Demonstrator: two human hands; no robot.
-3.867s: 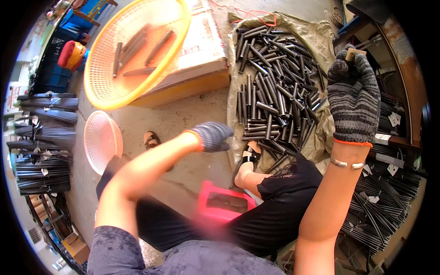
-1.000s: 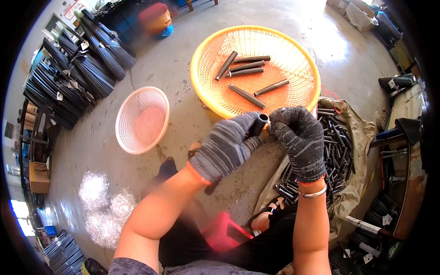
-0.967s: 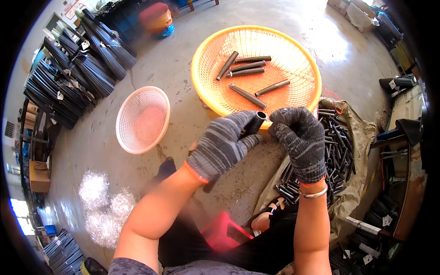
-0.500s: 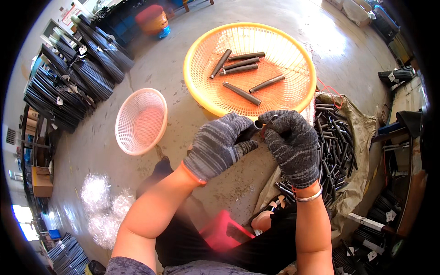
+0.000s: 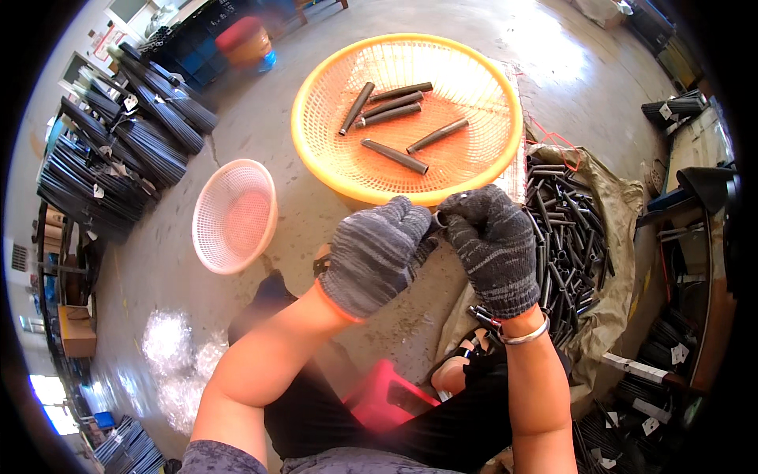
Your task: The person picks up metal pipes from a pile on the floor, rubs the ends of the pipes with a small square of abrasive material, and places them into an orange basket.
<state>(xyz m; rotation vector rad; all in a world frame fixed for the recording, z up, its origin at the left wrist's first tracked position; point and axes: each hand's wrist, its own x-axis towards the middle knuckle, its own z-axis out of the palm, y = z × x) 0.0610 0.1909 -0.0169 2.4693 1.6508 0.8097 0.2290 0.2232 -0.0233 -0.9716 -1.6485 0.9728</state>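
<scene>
We find one dark tube point(image 5: 439, 222) between the two hands, just off the near rim of the orange basket point(image 5: 483, 103). The left hand point(image 5: 373, 257) has its fingers curled around the tube and hides most of it. The right hand point(image 5: 491, 254) has thumb and fingers drawn in together at the tube's exposed end; the view is poor here, and we cannot tell whether they grip it. In the orange basket we count six loose tubes point(image 5: 395, 156). To its right, a heap point(image 5: 564, 245) of similar pieces lies on a sheet point(image 5: 621, 207). To its left, we note a small basket point(image 5: 209, 229) on the floor and, nearer the person, a pink stool point(image 5: 377, 399).
</scene>
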